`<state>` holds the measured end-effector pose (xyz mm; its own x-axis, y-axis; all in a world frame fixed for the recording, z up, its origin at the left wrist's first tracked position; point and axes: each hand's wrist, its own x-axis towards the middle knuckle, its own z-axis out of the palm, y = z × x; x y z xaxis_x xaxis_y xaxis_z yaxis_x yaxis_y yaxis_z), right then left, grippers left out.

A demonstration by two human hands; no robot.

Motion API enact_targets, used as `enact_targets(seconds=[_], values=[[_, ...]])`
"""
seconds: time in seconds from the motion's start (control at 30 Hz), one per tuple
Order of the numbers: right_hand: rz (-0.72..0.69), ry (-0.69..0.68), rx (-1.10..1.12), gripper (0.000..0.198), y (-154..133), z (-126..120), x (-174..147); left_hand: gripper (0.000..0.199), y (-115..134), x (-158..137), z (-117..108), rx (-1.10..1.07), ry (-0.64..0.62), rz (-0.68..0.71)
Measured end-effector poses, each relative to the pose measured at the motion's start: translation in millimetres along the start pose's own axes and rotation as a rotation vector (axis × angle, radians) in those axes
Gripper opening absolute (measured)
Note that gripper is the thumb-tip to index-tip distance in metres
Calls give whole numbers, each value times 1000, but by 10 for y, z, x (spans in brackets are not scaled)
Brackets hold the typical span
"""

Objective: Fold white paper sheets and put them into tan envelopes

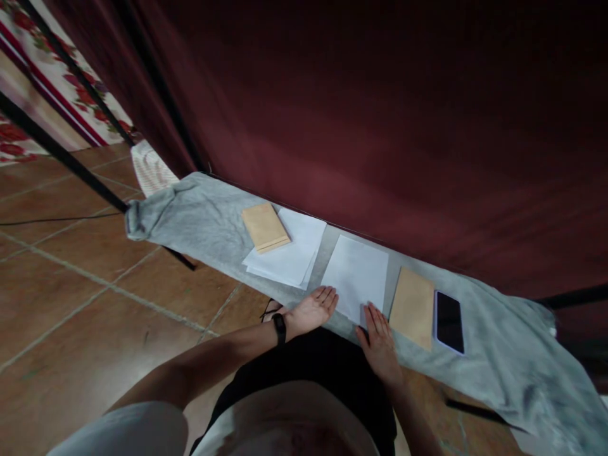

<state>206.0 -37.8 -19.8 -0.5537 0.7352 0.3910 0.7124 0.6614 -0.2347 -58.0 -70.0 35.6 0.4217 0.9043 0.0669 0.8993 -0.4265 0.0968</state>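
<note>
Pale shirt cloth (pixel 285 403) rounds out nearest the camera, above matte black trousers (pixel 308 361). Beyond them, a smooth white sheet (pixel 357 272) lies flat on soft, rumpled grey cloth (pixel 209 212). Both hands are empty: the left hand (pixel 319 305), fingers extended together, is at its near left corner — contact unclear — while the right hand (pixel 380 339) rests spread at its near right edge. Left, stiff brown packets (pixel 266 227) top overlapping white papers (pixel 297 263); right, a flat brown rectangular envelope (pixel 413 307) lies beside a glossy dark phone (pixel 449 322).
</note>
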Motion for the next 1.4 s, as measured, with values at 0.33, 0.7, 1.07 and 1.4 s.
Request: enact_targets(seconds=[0.33,0.7,1.07,1.4], values=[[-6,-49,127,60,31,-64,-40,53,54,-115,-212,-9,-17,37],[207,-43,478,40,155,-287,-26,65,-172,-193,-105,-351,170,-57],[266,-5,581,29,21,-451,29,51,-563,82,174,-761,280,-272],[530,199,505,40,270,-248,281,32,-519,230,105,-868,394,-512]])
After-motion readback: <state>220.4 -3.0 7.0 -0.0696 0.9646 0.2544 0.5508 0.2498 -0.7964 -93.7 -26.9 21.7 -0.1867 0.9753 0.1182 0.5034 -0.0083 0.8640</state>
